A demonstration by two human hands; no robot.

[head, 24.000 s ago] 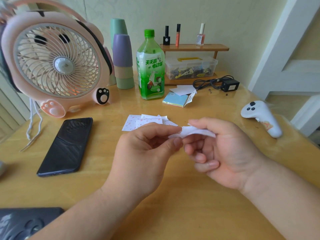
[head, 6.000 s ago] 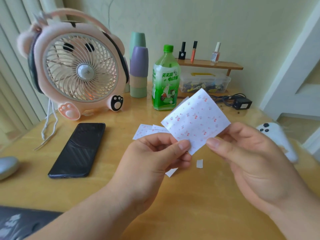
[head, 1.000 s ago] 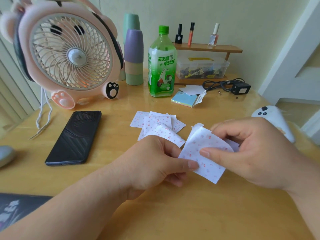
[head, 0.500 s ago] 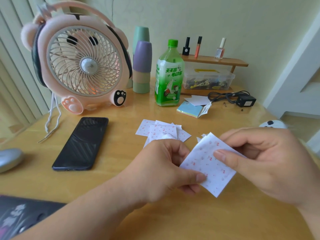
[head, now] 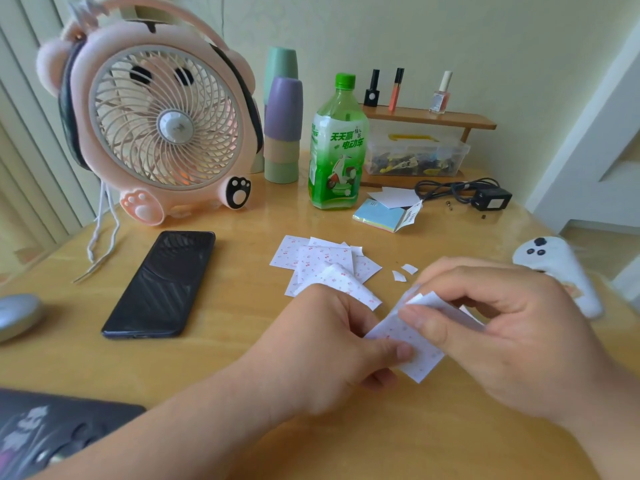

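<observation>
A small white paper square with red cherry print is held just above the wooden table between both hands. My left hand pinches its lower left edge with thumb and fingers. My right hand pinches its upper part, bending the top edge over. Behind the hands lies a loose pile of several similar printed paper squares, and two tiny paper scraps sit to its right.
A black phone lies at the left. At the back stand a pink fan, stacked cups and a green bottle. A sticky-note pad, a black charger, a white controller, a clear box.
The paper has been bent further; my right hand now folds its top edge down. Six seconds ago the sheet was held up flat, and it has since come down near the table.
</observation>
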